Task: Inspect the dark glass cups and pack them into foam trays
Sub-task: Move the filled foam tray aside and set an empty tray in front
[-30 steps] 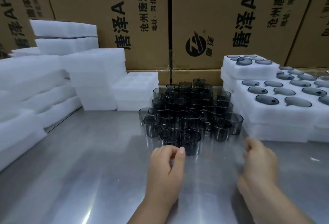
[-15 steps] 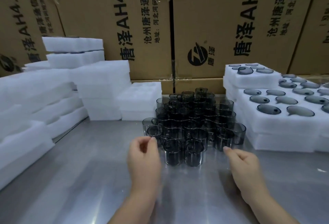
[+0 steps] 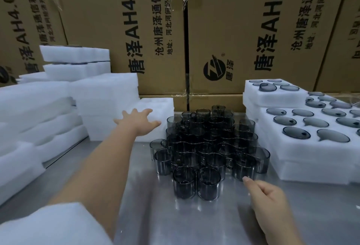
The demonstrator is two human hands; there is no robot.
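While the right hand (image 3: 266, 190) has kept its place at the front right of the dark glass cups (image 3: 208, 147), the left hand (image 3: 138, 122) has left the near cups, where it hovered half a second ago with curled fingers. It now stretches far forward, fingers spread and holding nothing, over the empty foam tray (image 3: 163, 102) that lies just left of the cluster. I judge that a fresh tray is being fetched before any cup is picked, so no cup from this cluster has gone into it yet.

The right hand holds nothing either: its forefinger points at the foot of a front cup and the other fingers are loosely curled. Whether the fingertip touches the glass cannot be told.

The cups stand upright and packed together on the steel counter (image 3: 175, 223), between that empty tray and the filled foam trays (image 3: 276, 159) stacked on the right, which already hold dark glass.

The back rows of cups merge into one dark mass, so they cannot be counted or checked for flaws. The left hand covers part of the empty tray, so contact is uncertain. The white mass at the lower left (image 3: 48, 225) may be foam or a sleeve. The filled trays run off the right edge.
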